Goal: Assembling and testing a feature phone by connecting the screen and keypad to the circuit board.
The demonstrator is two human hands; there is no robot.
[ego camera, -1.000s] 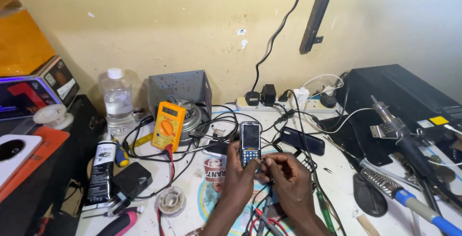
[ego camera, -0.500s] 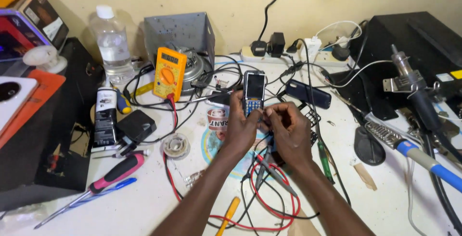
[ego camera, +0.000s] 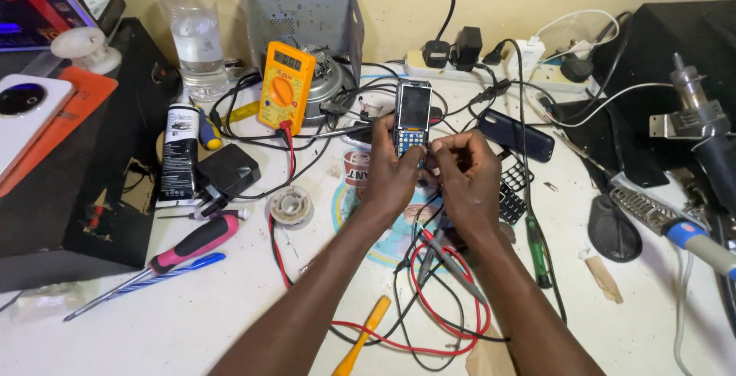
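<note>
**Q:** Along the left edge of the workbench [ego camera: 230,322], which items appear?

**A:** From the left: a black box [ego camera: 84,215], a pink-handled screwdriver [ego camera: 192,242] with a blue one [ego camera: 146,280] beside it, a black tube [ego camera: 179,154], and a clear water bottle [ego camera: 195,35] at the back edge. A yellow multimeter [ego camera: 285,87] leans ahead of a grey metal casing [ego camera: 307,16].

**Q:** And at the middle?

**A:** A small keypad phone [ego camera: 412,118] is held upright above the bench's centre, screen dark. The left hand [ego camera: 391,177] is closed around its lower left side; the right hand [ego camera: 468,173] pinches at its lower right edge, fingers curled. Red and black probe leads [ego camera: 452,299] loop below the wrists, and a yellow pry tool [ego camera: 364,335] lies near the front edge.

**Q:** Toward the right edge?

**A:** A dark phone [ego camera: 517,134] lies just right of the hands, a green-handled screwdriver [ego camera: 537,242] nearer the front, then a soldering iron with blue grip [ego camera: 690,238] by the right edge. A white power strip [ego camera: 491,65] sits along the back edge.
</note>
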